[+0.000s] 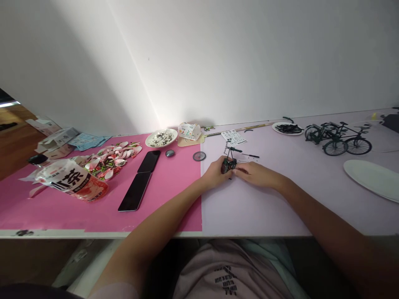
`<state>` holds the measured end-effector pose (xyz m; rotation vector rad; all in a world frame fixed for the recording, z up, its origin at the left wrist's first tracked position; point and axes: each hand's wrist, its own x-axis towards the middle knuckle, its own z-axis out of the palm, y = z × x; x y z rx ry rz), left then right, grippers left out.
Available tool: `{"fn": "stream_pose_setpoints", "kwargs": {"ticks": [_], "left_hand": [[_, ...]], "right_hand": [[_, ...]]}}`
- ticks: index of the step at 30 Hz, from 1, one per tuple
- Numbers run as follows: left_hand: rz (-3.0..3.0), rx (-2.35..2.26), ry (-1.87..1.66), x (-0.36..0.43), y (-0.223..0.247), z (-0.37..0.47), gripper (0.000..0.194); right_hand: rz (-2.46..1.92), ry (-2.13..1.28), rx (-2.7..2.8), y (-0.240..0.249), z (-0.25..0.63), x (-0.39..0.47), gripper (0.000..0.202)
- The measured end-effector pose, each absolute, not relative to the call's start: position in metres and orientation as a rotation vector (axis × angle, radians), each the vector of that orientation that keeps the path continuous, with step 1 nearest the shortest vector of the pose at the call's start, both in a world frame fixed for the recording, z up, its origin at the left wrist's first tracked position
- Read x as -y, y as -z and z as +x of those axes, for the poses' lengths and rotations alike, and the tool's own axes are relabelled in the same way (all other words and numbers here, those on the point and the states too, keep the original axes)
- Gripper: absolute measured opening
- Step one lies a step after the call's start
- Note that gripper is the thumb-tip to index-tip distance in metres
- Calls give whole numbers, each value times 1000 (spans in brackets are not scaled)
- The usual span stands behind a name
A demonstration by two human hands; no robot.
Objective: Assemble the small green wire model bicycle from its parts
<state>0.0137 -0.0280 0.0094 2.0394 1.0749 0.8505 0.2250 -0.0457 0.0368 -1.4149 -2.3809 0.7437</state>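
Between my two hands a dark green model bicycle (230, 160) is held upright just above the table. My left hand (216, 172) closes round its lower left side, fingers wrapped at the wheel area. From the right, my right hand (254, 173) pinches at its lower part, the fingertips partly hidden. Behind the right hand lies a small screwdriver (252, 155), with tiny metal parts near it. A loose spoked wheel (199, 156) rests on the pink mat to the left. Beyond the bicycle lies a printed instruction sheet (234, 137).
Several model bicycles (338, 139) stand at the right, by a white plate (377, 178). Another plate (286, 132) bears black parts. Leftward are a plate of small white pieces (151, 143), a foldable phone (135, 191), a snack bag (75, 180), and pink-green pieces (116, 160).
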Motion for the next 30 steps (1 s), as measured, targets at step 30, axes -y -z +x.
{"fn": "stream_pose_setpoints", "kwargs": {"ticks": [30], "left_hand": [[2031, -1073, -854, 27, -8, 14, 43]], "right_hand": [[-1433, -748, 2435, -37, 225, 43, 30]]}}
